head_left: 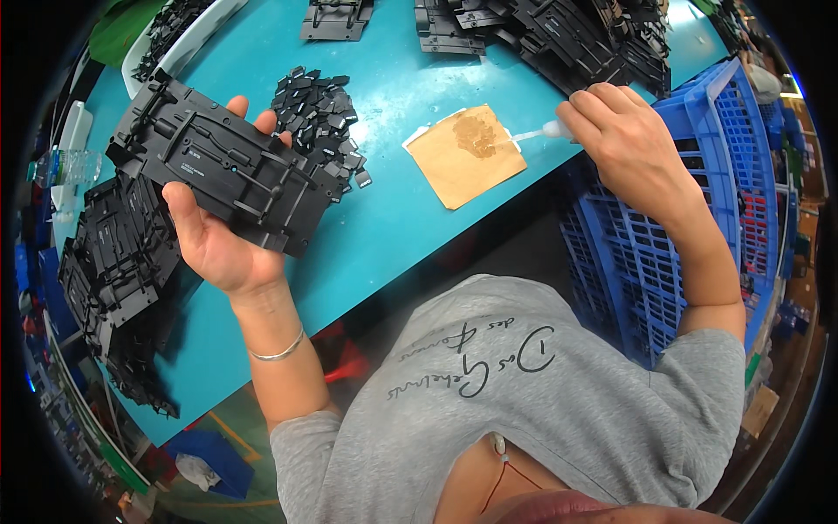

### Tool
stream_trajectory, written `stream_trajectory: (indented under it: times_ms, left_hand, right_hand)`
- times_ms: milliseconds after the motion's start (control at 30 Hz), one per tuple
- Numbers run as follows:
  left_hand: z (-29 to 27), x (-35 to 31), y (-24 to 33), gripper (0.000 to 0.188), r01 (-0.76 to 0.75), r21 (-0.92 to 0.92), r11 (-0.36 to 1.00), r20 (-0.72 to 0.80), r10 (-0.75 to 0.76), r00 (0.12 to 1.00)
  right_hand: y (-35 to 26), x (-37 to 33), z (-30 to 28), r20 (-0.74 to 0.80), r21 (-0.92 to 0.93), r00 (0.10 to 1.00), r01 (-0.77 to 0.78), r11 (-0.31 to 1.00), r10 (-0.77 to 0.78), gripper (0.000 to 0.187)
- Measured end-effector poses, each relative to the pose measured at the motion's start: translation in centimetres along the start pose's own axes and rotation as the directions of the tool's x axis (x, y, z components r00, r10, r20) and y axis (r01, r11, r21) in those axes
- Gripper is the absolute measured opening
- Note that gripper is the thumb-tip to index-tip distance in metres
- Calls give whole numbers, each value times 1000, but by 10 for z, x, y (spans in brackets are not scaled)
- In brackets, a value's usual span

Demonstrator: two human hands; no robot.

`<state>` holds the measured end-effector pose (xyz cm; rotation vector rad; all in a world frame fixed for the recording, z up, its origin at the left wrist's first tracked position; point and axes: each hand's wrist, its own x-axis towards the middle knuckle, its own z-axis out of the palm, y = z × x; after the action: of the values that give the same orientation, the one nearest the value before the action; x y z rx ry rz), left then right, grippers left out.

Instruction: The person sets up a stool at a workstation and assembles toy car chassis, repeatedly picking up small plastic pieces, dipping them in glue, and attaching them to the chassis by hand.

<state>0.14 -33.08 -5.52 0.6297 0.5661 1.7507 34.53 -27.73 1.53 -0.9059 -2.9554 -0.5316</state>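
My left hand [229, 253] is closed round the edges of a black plastic vehicle chassis [218, 166], thumb on the near side and fingertips showing past the far side. The chassis is tilted above the left part of the table. In my right hand [624, 144] is a white squeeze bottle [555, 130] with a thin nozzle, mostly hidden by the fingers. Its nozzle points left, with the tip at the right side of a square brown card [458, 179]. A darker, wet-looking patch marks the card. Beyond the held chassis lies a heap of small black plastic pieces [312, 113].
More black chassis are piled on the table's left [118, 249] and at the far right [559, 39]. A white tray [188, 44] of black parts stands far left, near a clear bottle [65, 168]. Blue plastic crates [646, 253] stand beside the turquoise table [393, 231] at right.
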Motion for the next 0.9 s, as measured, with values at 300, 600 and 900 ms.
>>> stream_trajectory:
  times_ms: [300, 600, 900]
  left_hand:
    - [0, -1, -1, 73, 9, -17, 1000, 13, -8, 1000]
    - [-2, 1, 1, 72, 17, -56, 998, 15, -16, 1000]
    - [-1, -1, 0, 73, 6, -119, 993, 29, -3, 1000]
  right_hand:
    - [1, -5, 3, 14, 44, 999, -29, 999, 29, 17]
    - [6, -8, 11, 99, 251, 989, -128, 960, 106, 19]
    - [18, 30, 28, 305, 749, 904, -422, 512, 300, 31]
